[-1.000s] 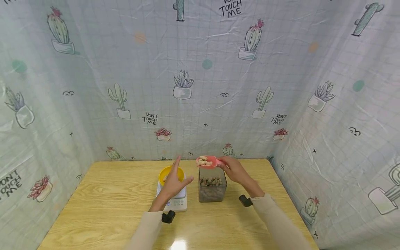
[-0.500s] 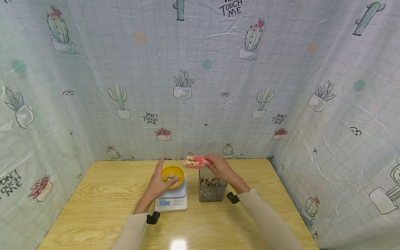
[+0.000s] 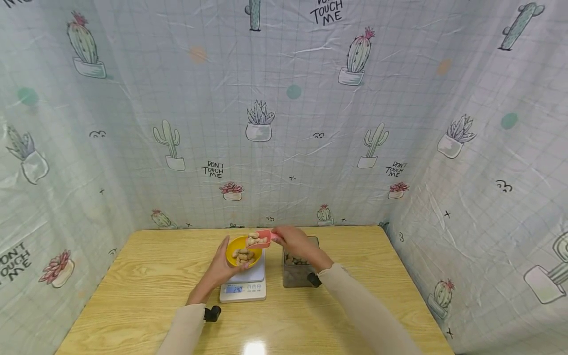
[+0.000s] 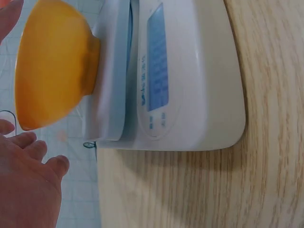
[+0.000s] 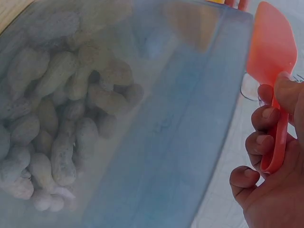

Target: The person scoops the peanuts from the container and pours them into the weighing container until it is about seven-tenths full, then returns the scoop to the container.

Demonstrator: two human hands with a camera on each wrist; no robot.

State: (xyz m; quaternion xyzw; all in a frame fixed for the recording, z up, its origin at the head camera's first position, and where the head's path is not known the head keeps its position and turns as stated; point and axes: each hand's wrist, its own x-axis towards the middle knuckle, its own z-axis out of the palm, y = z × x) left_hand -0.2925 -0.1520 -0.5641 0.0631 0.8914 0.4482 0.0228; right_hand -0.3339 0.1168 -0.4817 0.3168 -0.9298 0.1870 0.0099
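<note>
In front of me, the right grip is pinching the handle of the pink scoop, whose loaded end is above the yellow bowl. The left grip is spread around this bowl; whether it touches the rim, I cannot say surely. The bowl stands on the white scale, on the wooden surface. For pouring well, I think the scoop should be tipped low and slowly, so that the peanuts do not jump outside, and the left side should not press, which may disturb the weighing. I count one scoop, one bowl, one scale and one grey container; the peanuts lie too crowded for counting.
</note>
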